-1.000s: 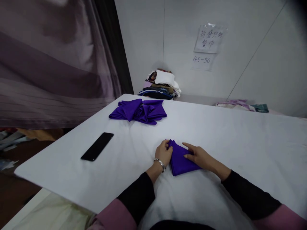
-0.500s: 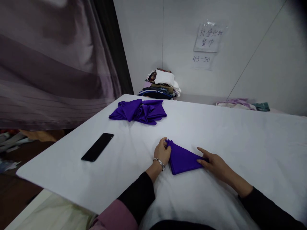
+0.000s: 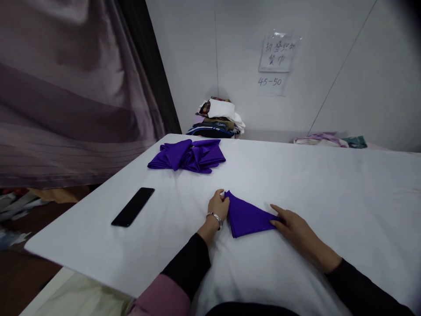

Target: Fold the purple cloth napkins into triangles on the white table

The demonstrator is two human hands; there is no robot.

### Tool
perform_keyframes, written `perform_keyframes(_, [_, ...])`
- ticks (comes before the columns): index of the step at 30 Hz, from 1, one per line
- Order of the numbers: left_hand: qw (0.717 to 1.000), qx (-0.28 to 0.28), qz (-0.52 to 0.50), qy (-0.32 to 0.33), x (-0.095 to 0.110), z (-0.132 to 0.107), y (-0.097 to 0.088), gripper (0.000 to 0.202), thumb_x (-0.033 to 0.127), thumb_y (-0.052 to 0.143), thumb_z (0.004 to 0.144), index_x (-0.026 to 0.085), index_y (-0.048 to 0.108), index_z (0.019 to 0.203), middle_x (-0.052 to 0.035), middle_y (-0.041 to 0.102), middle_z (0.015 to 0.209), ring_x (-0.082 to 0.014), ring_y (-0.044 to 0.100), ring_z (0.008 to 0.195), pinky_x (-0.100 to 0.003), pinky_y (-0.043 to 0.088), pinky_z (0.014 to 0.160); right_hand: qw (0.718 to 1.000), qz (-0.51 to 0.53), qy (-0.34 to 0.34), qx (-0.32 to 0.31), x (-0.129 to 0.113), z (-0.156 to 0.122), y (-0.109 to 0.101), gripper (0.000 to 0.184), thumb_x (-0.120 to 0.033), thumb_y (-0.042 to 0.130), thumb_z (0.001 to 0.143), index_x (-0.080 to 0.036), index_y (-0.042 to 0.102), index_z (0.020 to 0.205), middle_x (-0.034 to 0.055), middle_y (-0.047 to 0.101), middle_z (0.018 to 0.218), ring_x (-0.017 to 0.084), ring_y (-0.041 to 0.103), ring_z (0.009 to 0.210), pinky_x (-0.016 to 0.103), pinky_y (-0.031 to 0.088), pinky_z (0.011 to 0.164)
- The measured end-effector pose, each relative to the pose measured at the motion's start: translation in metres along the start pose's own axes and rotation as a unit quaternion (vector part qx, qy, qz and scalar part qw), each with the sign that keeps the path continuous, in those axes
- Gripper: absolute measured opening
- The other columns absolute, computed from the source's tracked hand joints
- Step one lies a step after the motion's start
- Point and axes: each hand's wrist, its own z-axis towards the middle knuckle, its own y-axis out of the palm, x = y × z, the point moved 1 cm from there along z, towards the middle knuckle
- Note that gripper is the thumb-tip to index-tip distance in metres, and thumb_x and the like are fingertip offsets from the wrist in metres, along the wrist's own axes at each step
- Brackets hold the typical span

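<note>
A purple cloth napkin (image 3: pixel 248 216), folded into a layered triangle, lies near the front of the white-covered table. My left hand (image 3: pixel 218 205), with a silver bracelet at the wrist, pinches its upper left corner. At the napkin's narrow right tip, my right hand (image 3: pixel 289 224) grips the fabric between thumb and fingers. The napkin's edges look even, and its lower left corner points toward me. Farther back on the left, more purple cloth (image 3: pixel 187 156) lies in a loose, crumpled heap, apart from both hands.
A black phone (image 3: pixel 133 207) lies on the left of the white tabletop (image 3: pixel 329 184). Behind the table's far edge are a stack of folded clothes (image 3: pixel 217 117) and other cloths (image 3: pixel 324 139). A mauve curtain (image 3: pixel 72 96) hangs at the left; handwritten paper signs (image 3: pixel 276 57) are on the wall.
The view has shifted slightly. Both hands keep their hold on the napkin's corners, and the left corner's points appear smoother and closer together than before.
</note>
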Motion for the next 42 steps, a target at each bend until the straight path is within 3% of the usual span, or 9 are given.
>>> perform_keyframes(11, [0.997, -0.060, 0.025, -0.033, -0.012, 0.021, 0.004, 0.029, 0.022, 0.060, 0.077, 0.019, 0.058, 0.106, -0.0001, 0.068, 0.079, -0.0136, 0.063, 0.071, -0.023, 0.047, 0.066, 1.000, 0.002, 0.001, 0.006, 0.000, -0.002, 0.001, 0.054, -0.047, 0.045, 0.085, -0.023, 0.044, 0.133, 0.0066, 0.065, 0.099, 0.024, 0.059, 0.090, 0.038, 0.045, 0.079])
perform_keyframes(16, [0.991, -0.116, 0.053, -0.044, -0.007, 0.031, 0.000, 0.033, 0.024, 0.061, 0.075, 0.018, 0.057, 0.108, 0.0007, 0.067, 0.079, -0.0101, 0.059, 0.050, -0.021, 0.046, 0.053, 1.000, 0.000, 0.002, 0.015, 0.000, -0.002, 0.001, 0.052, -0.045, 0.047, 0.084, -0.024, 0.046, 0.131, 0.0061, 0.065, 0.102, 0.024, 0.059, 0.091, 0.038, 0.046, 0.078])
perform_keyframes(26, [0.977, -0.181, 0.096, -0.051, 0.000, 0.045, -0.007, 0.027, 0.026, 0.065, 0.072, 0.020, 0.056, 0.096, 0.0101, 0.055, 0.049, -0.0085, 0.049, 0.032, -0.019, 0.036, 0.038, 0.999, 0.034, 0.007, -0.011, 0.001, -0.004, -0.003, 0.049, -0.045, 0.049, 0.083, -0.023, 0.050, 0.127, 0.0076, 0.062, 0.113, 0.025, 0.058, 0.099, 0.038, 0.044, 0.083])
perform_keyframes(31, [0.973, -0.203, 0.094, -0.050, 0.003, 0.052, -0.009, 0.018, 0.021, 0.068, 0.068, 0.019, 0.056, 0.081, 0.0122, 0.048, 0.040, -0.0085, 0.047, 0.031, -0.019, 0.034, 0.037, 0.998, 0.050, 0.009, -0.048, -0.012, -0.003, -0.011, 0.031, -0.043, 0.051, 0.082, -0.024, 0.063, 0.103, 0.0042, 0.066, 0.099, 0.023, 0.060, 0.087, 0.033, 0.045, 0.073])
perform_keyframes(36, [0.972, -0.226, 0.050, -0.040, 0.005, 0.054, -0.012, 0.019, 0.016, 0.068, 0.066, 0.019, 0.050, 0.061, 0.0119, 0.044, 0.036, -0.0067, 0.043, 0.030, -0.018, 0.031, 0.036, 0.997, 0.021, 0.036, -0.069, -0.021, 0.001, -0.016, 0.020, -0.036, 0.053, 0.078, -0.023, 0.062, 0.090, 0.0032, 0.066, 0.086, 0.021, 0.059, 0.076, 0.030, 0.040, 0.063])
perform_keyframes(42, [0.965, -0.254, -0.065, -0.022, 0.008, 0.045, -0.022, 0.021, 0.020, 0.066, 0.068, 0.020, 0.046, 0.061, 0.0103, 0.047, 0.039, -0.0067, 0.044, 0.035, -0.017, 0.030, 0.036, 0.995, 0.023, 0.036, -0.093, -0.021, 0.003, -0.014, 0.012, -0.031, 0.052, 0.077, -0.021, 0.059, 0.076, 0.0020, 0.063, 0.076, 0.018, 0.056, 0.069, 0.028, 0.037, 0.059])
